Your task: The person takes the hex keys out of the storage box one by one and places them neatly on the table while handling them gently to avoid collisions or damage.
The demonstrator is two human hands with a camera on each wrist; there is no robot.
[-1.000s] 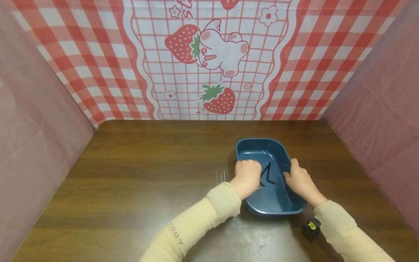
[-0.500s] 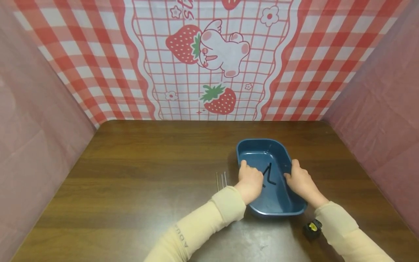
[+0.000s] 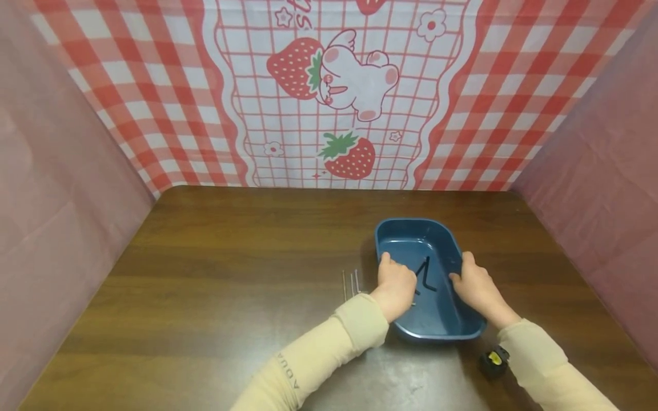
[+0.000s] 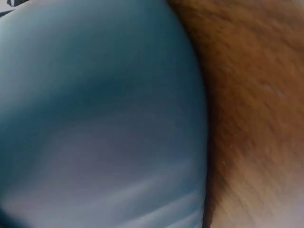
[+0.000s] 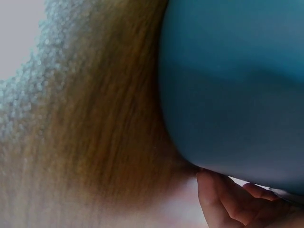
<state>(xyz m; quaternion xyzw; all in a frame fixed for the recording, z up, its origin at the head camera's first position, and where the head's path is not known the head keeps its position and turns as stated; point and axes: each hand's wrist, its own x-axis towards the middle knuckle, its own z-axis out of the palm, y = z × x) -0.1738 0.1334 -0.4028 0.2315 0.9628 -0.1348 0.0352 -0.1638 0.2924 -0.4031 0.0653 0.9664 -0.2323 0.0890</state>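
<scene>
The right hand pinches the tray at its right wall. The tray lies between both hands, its long axis running near to far. The left hand covers the left rim; whether it grips, I cannot tell.

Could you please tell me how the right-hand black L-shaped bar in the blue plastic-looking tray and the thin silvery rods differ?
Colour: the right-hand black L-shaped bar is dark; the thin silvery rods are pale. Place: the bar lies inside the blue plastic-looking tray; the rods lie on the brown wooden table. Thickness: the bar looks thicker than the rods. Both are slender.
</scene>
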